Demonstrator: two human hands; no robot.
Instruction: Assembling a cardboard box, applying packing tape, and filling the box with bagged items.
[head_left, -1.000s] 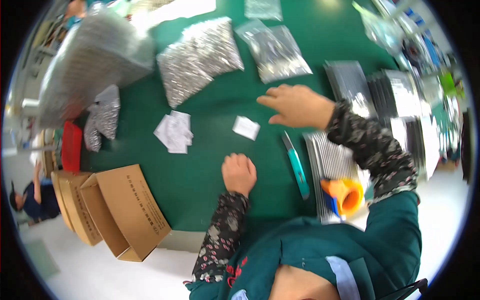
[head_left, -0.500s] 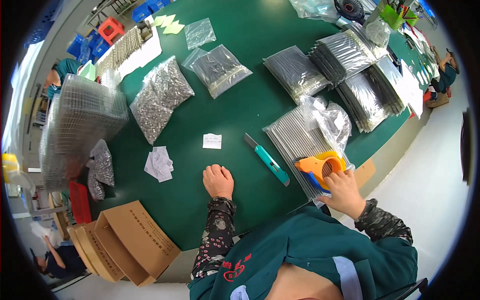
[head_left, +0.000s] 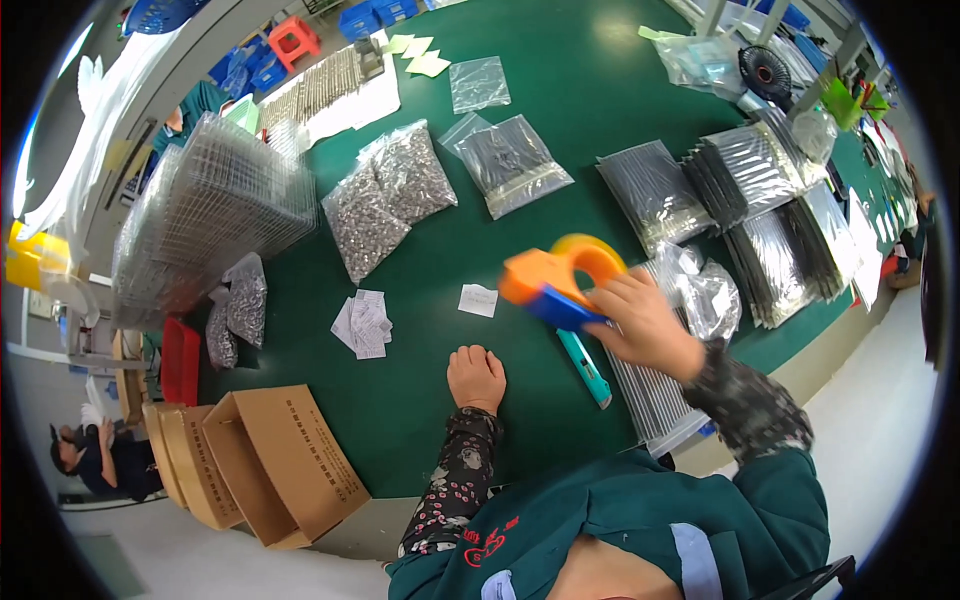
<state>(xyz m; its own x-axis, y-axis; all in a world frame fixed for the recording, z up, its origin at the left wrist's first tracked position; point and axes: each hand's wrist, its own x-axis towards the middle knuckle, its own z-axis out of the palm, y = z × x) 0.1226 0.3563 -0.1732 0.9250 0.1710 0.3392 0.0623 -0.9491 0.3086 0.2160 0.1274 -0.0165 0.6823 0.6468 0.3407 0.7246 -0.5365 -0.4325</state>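
Note:
An orange and blue hand-held tape dispenser (head_left: pixel 545 285) hangs above the table, gripped by my right hand (head_left: pixel 640 320). Below it, partly covered, lies a teal utility knife (head_left: pixel 586 372). My left hand (head_left: pixel 476 380) rests on the green table as a loose fist, with nothing visible in it. Just beyond that fist is a small white paper slip (head_left: pixel 478 300). A little pile of printed slips (head_left: pixel 362 325) sits to its left. Under my right forearm, a bag of thin grey rods or tubes (head_left: pixel 648 395) stretches along the table's right side.
Bags of small metal parts (head_left: pixel 392 190) and a clear bag of dark pieces (head_left: pixel 515 170) lie farther back. Stacked bagged strips (head_left: pixel 745 175) fill the right. Clear plastic trays (head_left: pixel 225 215), a red bin (head_left: pixel 180 360) and an open cardboard box (head_left: pixel 290 460) line the left.
My right hand has lifted the tape dispenser off the bag of rods and carried it left and forward. My left fist stays on the table. The whole view has shifted.

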